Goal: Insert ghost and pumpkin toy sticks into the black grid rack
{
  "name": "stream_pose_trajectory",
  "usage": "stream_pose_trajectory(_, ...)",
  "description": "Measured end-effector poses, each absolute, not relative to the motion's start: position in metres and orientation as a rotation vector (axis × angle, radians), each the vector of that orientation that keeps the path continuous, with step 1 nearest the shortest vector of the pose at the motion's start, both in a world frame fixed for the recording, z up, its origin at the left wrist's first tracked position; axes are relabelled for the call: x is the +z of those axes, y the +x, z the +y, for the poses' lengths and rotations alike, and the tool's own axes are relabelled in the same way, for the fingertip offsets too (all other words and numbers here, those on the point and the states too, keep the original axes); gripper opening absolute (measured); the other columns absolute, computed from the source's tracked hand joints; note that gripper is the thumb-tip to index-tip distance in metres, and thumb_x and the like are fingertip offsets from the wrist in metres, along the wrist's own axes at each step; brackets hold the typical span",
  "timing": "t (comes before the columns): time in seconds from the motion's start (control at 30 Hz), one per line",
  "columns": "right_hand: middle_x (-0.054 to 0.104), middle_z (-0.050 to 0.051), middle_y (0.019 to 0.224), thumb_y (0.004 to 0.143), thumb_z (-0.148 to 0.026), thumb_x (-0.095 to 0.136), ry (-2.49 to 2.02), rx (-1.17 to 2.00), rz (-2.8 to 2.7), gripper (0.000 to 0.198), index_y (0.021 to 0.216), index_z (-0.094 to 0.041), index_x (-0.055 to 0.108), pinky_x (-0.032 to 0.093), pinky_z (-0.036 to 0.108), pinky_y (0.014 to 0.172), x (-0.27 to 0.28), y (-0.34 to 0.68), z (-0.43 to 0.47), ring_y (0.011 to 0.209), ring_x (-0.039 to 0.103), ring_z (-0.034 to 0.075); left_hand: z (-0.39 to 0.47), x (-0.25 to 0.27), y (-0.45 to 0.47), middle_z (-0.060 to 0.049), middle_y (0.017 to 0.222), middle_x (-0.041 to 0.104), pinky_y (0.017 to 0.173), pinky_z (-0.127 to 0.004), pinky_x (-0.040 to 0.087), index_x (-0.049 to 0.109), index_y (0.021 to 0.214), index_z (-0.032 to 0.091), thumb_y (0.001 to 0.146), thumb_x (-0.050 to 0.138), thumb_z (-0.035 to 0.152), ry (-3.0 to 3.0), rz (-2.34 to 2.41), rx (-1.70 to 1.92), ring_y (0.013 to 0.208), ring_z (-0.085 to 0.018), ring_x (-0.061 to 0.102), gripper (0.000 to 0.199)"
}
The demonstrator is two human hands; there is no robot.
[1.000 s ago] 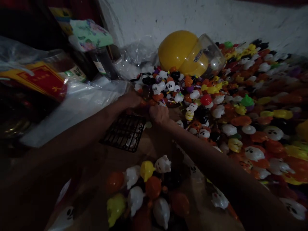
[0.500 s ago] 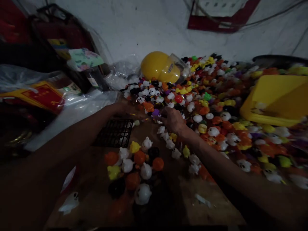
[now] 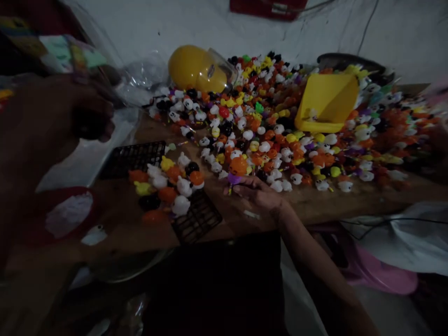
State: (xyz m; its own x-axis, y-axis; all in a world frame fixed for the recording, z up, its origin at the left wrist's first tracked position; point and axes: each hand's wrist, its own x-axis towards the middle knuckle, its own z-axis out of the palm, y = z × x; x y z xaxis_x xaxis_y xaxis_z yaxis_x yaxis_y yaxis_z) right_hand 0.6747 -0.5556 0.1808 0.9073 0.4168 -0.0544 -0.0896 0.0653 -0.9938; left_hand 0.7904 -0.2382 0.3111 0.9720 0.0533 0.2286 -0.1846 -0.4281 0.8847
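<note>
Right hand (image 3: 257,192) pinches a purple toy (image 3: 232,178) at the pile's edge; keep the grip light. Left hand (image 3: 91,113) is raised (blurred, grip unclear).

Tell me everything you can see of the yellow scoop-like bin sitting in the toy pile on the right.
The yellow bin looks like smooth plastic, a wedge-shaped open tray with a flat floor, raised side walls and a low front lip. It lies tilted in the toy pile, its open side facing up and toward the camera. One or two small pale toys seem to sit inside near its left corner. Orange, white and yellow figures crowd against its front and right edges. Neither hand touches it; the right hand rests apart from it at the table edge.
</note>
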Motion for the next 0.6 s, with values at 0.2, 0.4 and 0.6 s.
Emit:
stream_pose_trajectory(0.2, 0.07, 0.004, 0.082, 0.078, -0.057, 0.078, -1.408, 0.4, -0.2, 0.042, 0.089, -0.017, 0.077, 0.043, 0.024, 0.062, 0.151, 0.633, -0.549, 0.063, 0.048, 0.01, -0.233, 0.215, 0.636, 0.002, 0.052, 0.055, 0.032, -0.024, 0.038, 0.059, 0.07, 0.02, 0.052, 0.082, 0.031, 1.521, 0.26, -0.286, 0.043, -0.016, 0.052, 0.031)
stream_pose_trajectory(0.4, 0.072, 0.001, 0.08, 0.072, -0.05, 0.084, -1.498, 0.431, -0.075, 0.034, 0.089, -0.022, 0.079, 0.053, 0.027, 0.072, 0.138, 0.617, -0.531, 0.073, 0.064, 0.014, -0.264, 0.133, 0.547, 0.002, 0.06, 0.056, 0.042, -0.023, 0.043, 0.064, 0.073, 0.018, 0.073, 0.078, 0.047, 1.292, 0.397, -0.345, 0.049, -0.012, 0.053, 0.032)
stream_pose_trajectory(0.6, 0.075, 0.0, 0.083, 0.072, -0.046, 0.085, -1.559, 0.312, -0.053, 0.028, 0.086, -0.023, 0.076, 0.058, 0.033, 0.082, 0.125, 0.618, -0.492, 0.081, 0.07, 0.018, -0.264, 0.105, 0.557, -0.004, 0.089, 0.072, 0.055, -0.024, 0.052, 0.067, 0.087, 0.017, 0.074, 0.077, 0.041, 1.165, 0.543, -0.111, 0.064, -0.013, 0.065, 0.029)
